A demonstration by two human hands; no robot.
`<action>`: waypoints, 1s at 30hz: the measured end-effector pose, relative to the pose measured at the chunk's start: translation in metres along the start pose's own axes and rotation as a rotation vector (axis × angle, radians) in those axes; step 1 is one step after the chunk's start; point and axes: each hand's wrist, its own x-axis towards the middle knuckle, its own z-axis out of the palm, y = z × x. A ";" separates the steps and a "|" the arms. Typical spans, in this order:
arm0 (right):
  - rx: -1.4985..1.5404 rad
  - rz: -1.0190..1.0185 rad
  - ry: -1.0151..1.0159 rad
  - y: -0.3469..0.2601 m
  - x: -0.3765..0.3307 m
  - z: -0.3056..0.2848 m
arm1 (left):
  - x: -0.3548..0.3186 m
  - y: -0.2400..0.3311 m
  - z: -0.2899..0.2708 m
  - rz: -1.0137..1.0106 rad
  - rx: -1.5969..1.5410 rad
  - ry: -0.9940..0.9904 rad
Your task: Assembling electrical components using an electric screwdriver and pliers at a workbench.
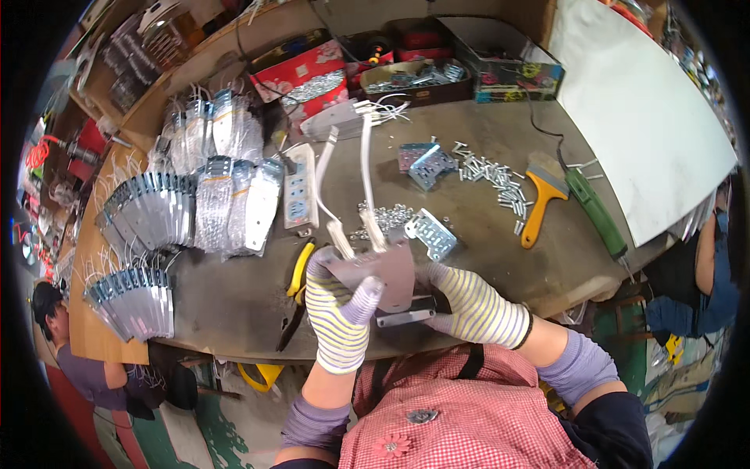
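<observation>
My left hand, in a striped glove, grips a dull grey metal plate from the left, thumb pressed across its face. My right hand, gloved alike, holds the plate's right side; its fingertips are partly hidden. Two white sleeved wires rise from the plate's far end. A small shiny metal strip shows at its near edge, close to my right fingers. Just beyond lie a perforated silver bracket and a pile of small nuts. Yellow-handled pliers rest beside my left hand.
Bundled grey plates with wires crowd the left. A power strip stands nearby. Loose screws, another bracket pair, an orange-handled scraper and a green electric screwdriver lie right. Boxes of parts line the back.
</observation>
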 end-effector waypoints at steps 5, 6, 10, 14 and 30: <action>0.229 0.107 0.202 0.011 -0.012 0.002 | -0.010 -0.011 0.005 -0.041 0.059 -0.180; 0.244 0.067 0.251 0.010 -0.011 0.001 | -0.008 -0.011 0.002 -0.090 0.130 -0.233; 0.290 0.085 0.302 -0.008 -0.007 -0.018 | 0.001 -0.017 0.002 -0.012 -0.042 -0.366; 0.309 0.066 0.325 -0.015 -0.007 -0.032 | -0.011 -0.021 0.000 -0.327 0.147 -0.473; -0.288 0.108 0.323 0.035 0.014 -0.109 | -0.020 -0.022 0.005 -0.624 -0.089 -0.367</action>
